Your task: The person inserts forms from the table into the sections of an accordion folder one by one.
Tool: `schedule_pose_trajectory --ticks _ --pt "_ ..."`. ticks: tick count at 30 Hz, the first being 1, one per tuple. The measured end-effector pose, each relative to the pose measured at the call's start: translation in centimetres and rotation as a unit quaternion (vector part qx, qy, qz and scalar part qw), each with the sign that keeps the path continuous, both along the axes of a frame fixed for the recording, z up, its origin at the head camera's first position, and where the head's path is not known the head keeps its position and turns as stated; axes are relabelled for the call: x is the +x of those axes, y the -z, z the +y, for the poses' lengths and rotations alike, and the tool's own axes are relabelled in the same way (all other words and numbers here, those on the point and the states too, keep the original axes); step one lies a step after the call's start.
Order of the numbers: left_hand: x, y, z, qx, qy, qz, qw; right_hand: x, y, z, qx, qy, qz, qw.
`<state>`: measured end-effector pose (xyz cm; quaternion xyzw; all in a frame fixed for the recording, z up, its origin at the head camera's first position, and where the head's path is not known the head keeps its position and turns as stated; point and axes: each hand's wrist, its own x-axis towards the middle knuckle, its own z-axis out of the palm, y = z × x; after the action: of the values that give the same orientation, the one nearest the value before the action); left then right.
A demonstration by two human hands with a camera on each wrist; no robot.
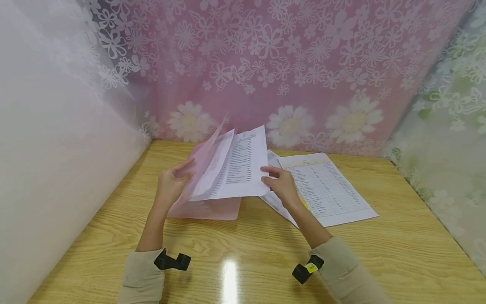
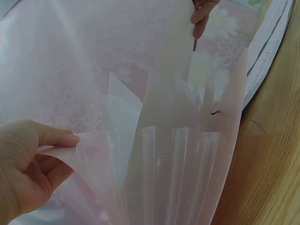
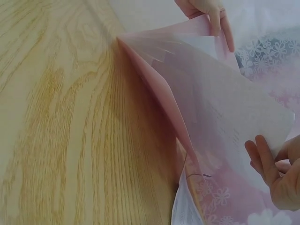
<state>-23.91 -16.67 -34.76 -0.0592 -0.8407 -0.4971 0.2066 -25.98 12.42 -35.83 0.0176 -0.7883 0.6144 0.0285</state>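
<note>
A pink plastic folder (image 1: 224, 212) stands spread open on the table, with several clear pleated pockets (image 2: 159, 164) along its side in the left wrist view. My left hand (image 1: 169, 184) pinches the edge of its raised pink cover between thumb and fingers. By its right edge, my right hand (image 1: 282, 185) pinches a printed sheet of paper (image 1: 259, 160), which slants up out of the folder. Another white sheet (image 1: 220, 162) leans between that page and the cover. The sheet's lower left part lies behind other layers in the right wrist view.
To the right, a printed list (image 1: 338, 190) lies on the wooden table (image 1: 212, 245), overlapping more papers (image 1: 279, 204) with a bit of yellow showing. A pink flowered curtain (image 1: 265, 71) hangs behind the table, with pale sheeting (image 1: 64, 105) at the left.
</note>
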Motion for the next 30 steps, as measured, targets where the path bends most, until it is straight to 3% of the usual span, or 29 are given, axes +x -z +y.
schedule_pose_trajectory --ticks 9,17,26,30 --pt "0.1 -0.1 0.0 -0.001 0.003 -0.012 0.9999 -0.1 0.6 -1.8 -0.029 -0.004 0.015 0.999" --pt "0.1 -0.1 0.0 0.0 0.001 -0.004 1.0 0.0 1.5 -3.5 -0.025 0.012 0.013 1.0" --pt "0.0 0.0 0.1 0.006 0.007 0.005 0.9999 0.3 1.8 -4.3 -0.026 -0.016 -0.005 1.0" --pt "-0.1 0.0 0.1 0.009 0.009 0.005 0.9999 0.0 1.7 -4.1 -0.049 -0.028 -0.021 0.998"
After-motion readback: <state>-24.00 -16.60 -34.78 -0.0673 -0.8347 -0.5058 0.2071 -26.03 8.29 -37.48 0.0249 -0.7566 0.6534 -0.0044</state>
